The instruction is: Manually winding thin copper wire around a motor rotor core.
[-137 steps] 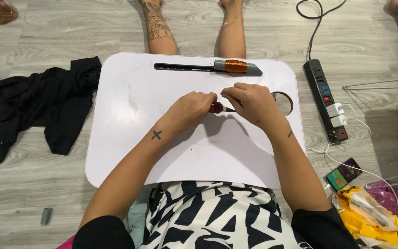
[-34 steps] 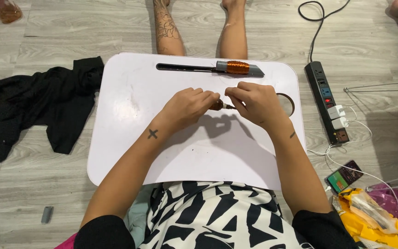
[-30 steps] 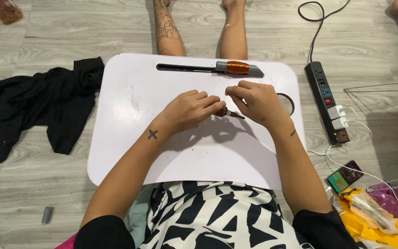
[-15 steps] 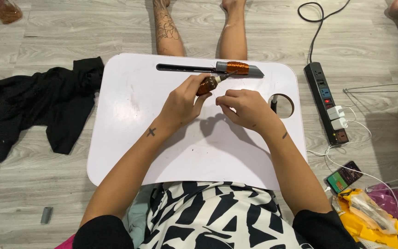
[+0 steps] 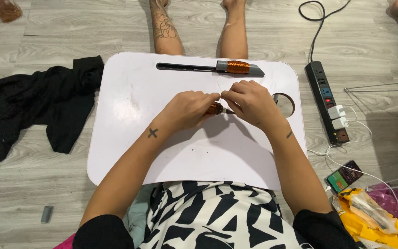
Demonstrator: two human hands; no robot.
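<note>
My left hand (image 5: 187,109) is closed around a small brown-handled tool (image 5: 216,109) over the middle of a white lap table (image 5: 130,106). Its thin metal tip pokes out toward my right hand (image 5: 249,103), which pinches at that tip with thumb and fingers. Both hands meet just above the table top. Whatever small part sits between the fingertips is hidden. At the table's far edge, beyond both hands, lies a coil of copper wire (image 5: 238,67) on a grey holder with a long black bar.
A black cloth (image 5: 38,103) lies on the wooden floor left of the table. A black power strip (image 5: 328,99) with white plugs lies to the right, with a phone (image 5: 344,176) and yellow and pink bags (image 5: 369,214) nearer me. Bare legs extend beyond the table.
Half a second ago my left hand held the tool raised near the copper coil; it has come back down to the table's middle, and my right hand has closed in on the tip.
</note>
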